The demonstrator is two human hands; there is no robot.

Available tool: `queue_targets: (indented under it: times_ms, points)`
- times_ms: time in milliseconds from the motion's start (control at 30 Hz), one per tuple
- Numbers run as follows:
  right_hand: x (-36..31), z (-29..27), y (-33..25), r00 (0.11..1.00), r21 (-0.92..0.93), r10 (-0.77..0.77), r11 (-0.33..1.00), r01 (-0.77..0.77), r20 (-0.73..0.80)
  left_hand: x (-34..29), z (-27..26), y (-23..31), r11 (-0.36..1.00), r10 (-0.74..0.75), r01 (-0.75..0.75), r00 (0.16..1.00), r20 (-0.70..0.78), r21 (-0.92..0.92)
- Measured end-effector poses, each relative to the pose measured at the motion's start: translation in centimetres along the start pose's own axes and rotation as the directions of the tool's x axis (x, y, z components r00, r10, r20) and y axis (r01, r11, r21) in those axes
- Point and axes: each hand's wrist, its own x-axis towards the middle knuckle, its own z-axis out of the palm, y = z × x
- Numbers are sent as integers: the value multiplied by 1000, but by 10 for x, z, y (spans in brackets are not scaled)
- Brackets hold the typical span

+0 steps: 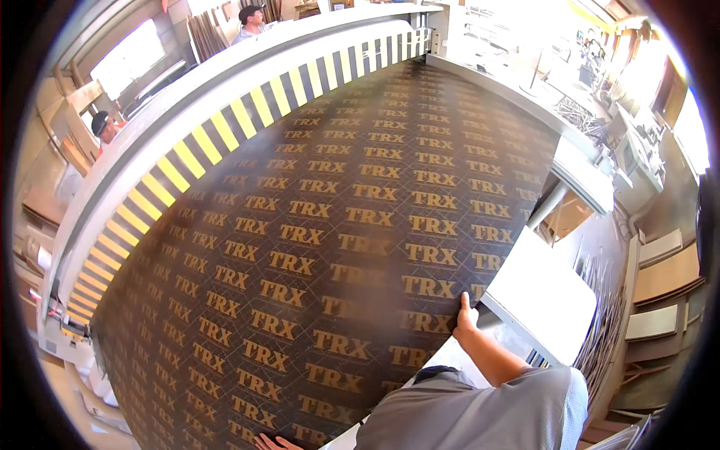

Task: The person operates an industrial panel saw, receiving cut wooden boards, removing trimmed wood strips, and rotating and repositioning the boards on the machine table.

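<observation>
A very large dark brown panel [352, 217], with gold lettering repeated all over its face, lies flat and fills the middle of the view. It looks like a coated plywood sheet. My left hand [276, 442] rests on its near edge at the bottom, fingers spread and partly cut off by the picture's edge. At the panel's right edge is my right hand [466, 315], thumb up against the edge and the other fingers mostly hidden, seemingly gripping it. The panel's far side meets the long machine beam [247, 71] with its yellow and black striped guard [206, 144].
White support tables [544, 292] stand out at the right, by my right forearm. Offcut boards [667, 262] are stacked along the right side, and thin strips [596, 300] lie on the floor. Beyond the beam are two people in caps, one person [251, 22] farther back and another person [106, 129] at left.
</observation>
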Motion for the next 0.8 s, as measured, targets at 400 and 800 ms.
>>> queue_targets:
  times_ms: [400,800]
  points:
    - [26,88,9,937,-224,-348,914,339,-2,27,76,-18,977,-212,206,971,114,58]
    - [23,119,69,423,-408,60,414,814,904,306,251,103,960,-66,42,995,79,276]
